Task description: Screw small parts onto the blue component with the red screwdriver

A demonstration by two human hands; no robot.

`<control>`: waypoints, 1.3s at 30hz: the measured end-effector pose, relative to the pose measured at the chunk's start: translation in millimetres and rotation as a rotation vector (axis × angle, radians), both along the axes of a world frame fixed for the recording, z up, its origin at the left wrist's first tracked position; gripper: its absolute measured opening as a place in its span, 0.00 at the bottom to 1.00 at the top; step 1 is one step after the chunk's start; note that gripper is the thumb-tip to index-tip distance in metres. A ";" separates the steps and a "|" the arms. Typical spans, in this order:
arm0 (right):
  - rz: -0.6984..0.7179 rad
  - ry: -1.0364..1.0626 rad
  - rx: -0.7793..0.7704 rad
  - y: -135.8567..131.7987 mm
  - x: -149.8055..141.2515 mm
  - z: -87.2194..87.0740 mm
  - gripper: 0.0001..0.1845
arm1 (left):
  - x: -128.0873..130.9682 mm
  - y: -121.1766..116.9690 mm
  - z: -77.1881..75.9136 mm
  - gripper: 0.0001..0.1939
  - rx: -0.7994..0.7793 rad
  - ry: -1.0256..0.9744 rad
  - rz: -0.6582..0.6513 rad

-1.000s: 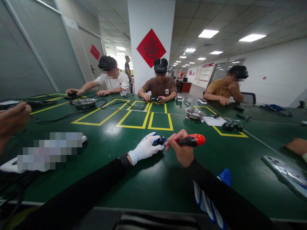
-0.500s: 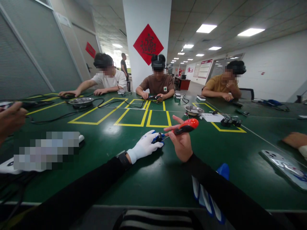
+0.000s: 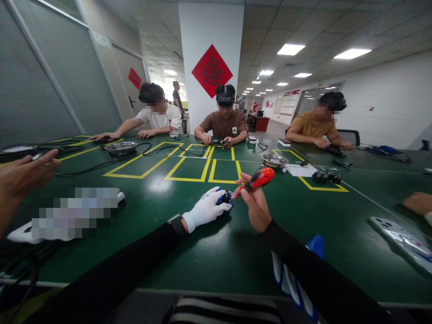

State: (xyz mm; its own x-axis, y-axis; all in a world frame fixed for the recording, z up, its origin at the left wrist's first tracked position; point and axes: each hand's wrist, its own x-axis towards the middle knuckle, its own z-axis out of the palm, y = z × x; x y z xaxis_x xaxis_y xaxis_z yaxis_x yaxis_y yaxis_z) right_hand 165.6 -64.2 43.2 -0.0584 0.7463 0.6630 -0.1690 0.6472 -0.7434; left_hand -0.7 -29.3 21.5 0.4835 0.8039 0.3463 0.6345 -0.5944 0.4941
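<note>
My left hand (image 3: pixel 208 208), in a white glove with blue fingertips, grips a small black part with a round metallic top (image 3: pixel 227 195) low over the green table. My right hand (image 3: pixel 257 208) is bare and closed on a red and black screwdriver (image 3: pixel 260 178), its handle raised up and to the right. The screwdriver's tip points toward the small part; whether they touch I cannot tell. Under my right forearm lies a loose white and blue glove (image 3: pixel 286 281), partly hidden by the sleeve.
A metal bowl (image 3: pixel 274 160), a white paper (image 3: pixel 301 169) and several black parts (image 3: pixel 326 176) lie ahead to the right. A phone (image 3: pixel 401 240) rests at right. Another person's hand (image 3: pixel 25 175) holds something at left. Across the green table (image 3: pixel 202 265) sit three people.
The view has shifted slightly, and the screwdriver handle sits a little further left. At left the other person's hand has moved in. The person at far right has lowered a hand from the face.
</note>
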 end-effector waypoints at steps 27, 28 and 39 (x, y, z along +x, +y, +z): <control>-0.047 0.045 0.014 9.5 2.7 -4.8 0.05 | -1.9 1.6 -1.1 0.11 0.031 0.036 -0.049; -0.063 0.060 0.018 10.0 2.3 -6.9 0.04 | -2.1 1.7 -1.3 0.11 0.023 0.036 -0.048; -0.200 0.013 -0.007 5.6 4.7 0.0 0.06 | -3.9 2.6 -3.7 0.13 0.009 0.044 -0.017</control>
State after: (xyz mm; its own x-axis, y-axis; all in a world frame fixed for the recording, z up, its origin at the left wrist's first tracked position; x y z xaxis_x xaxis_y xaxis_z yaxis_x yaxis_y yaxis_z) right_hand 170.3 -58.7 43.3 0.1004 0.7470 0.6572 -0.0469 0.6634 -0.7468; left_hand -4.6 -26.7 17.8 0.5118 0.7926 0.3314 0.6452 -0.6094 0.4608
